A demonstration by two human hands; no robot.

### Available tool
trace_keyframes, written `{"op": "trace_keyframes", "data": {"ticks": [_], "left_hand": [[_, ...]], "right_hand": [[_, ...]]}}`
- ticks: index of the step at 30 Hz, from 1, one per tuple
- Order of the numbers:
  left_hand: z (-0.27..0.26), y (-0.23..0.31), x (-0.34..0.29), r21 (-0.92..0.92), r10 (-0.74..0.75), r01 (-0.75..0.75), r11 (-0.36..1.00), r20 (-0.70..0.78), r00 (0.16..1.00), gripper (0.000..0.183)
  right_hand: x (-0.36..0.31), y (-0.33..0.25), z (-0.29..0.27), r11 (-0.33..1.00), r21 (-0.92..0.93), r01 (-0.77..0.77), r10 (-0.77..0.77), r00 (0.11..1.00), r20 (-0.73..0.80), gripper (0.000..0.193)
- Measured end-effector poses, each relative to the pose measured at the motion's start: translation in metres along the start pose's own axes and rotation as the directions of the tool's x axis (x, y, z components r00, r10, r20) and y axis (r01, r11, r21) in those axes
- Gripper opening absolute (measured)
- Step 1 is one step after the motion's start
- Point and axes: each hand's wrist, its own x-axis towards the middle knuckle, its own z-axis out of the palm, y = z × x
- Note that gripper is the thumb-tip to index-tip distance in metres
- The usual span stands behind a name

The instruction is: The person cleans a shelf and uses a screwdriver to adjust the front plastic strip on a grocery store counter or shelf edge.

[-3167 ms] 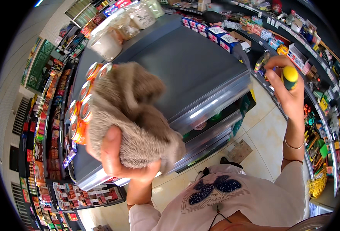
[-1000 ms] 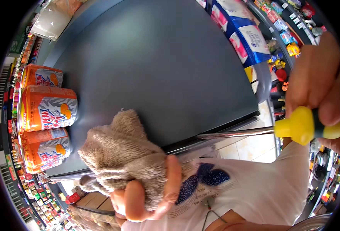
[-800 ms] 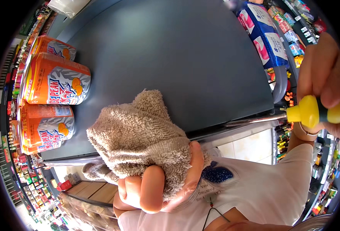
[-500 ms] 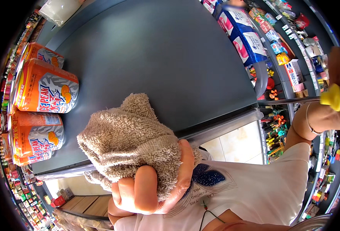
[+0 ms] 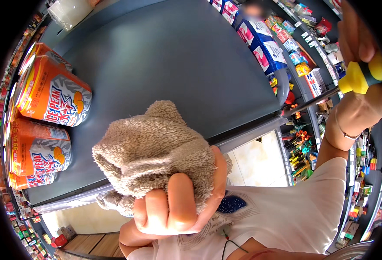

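My left hand (image 5: 180,208) is wrapped around a bunched brown terry towel (image 5: 156,151), fingers curled into its near side. The towel is above the near edge of the dark grey table (image 5: 165,56); whether it touches the tabletop I cannot tell. At the far right, my right hand (image 5: 372,97) grips a screwdriver (image 5: 353,79) with a yellow and black handle. Its metal shaft slants down and left toward the table's right corner, where the tip is hard to make out. Part of that hand is lost in the dark rim of the picture.
Shrink-wrapped orange drink cans (image 5: 59,95) stand at the table's left. Blue and white packs (image 5: 264,47) line the far right side, beside a curved grey guard (image 5: 282,86). Stocked shelves (image 5: 312,47) run along the right. A white roll (image 5: 69,11) is at the top left.
My right hand and the screwdriver have come up and inward, and the shaft now slants more steeply. The towel in my left hand sits slightly farther right. The view has shifted a little.
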Motion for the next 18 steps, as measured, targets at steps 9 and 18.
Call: {"op": "trace_keyframes", "data": {"ticks": [9,18], "left_hand": [[0.031,0.021,0.001,0.029,-0.001,0.005,1.0,-0.132,0.991,0.04],[0.043,0.031,0.017,-0.043,-0.007,0.003,0.999,-0.096,0.995,0.043]], "right_hand": [[0.005,0.011,0.024,0.99,-0.139,0.019,0.004,0.987,0.163,0.02],[0.029,-0.049,-0.004,0.933,-0.219,-0.286,0.316,0.942,0.113,0.012]]}}
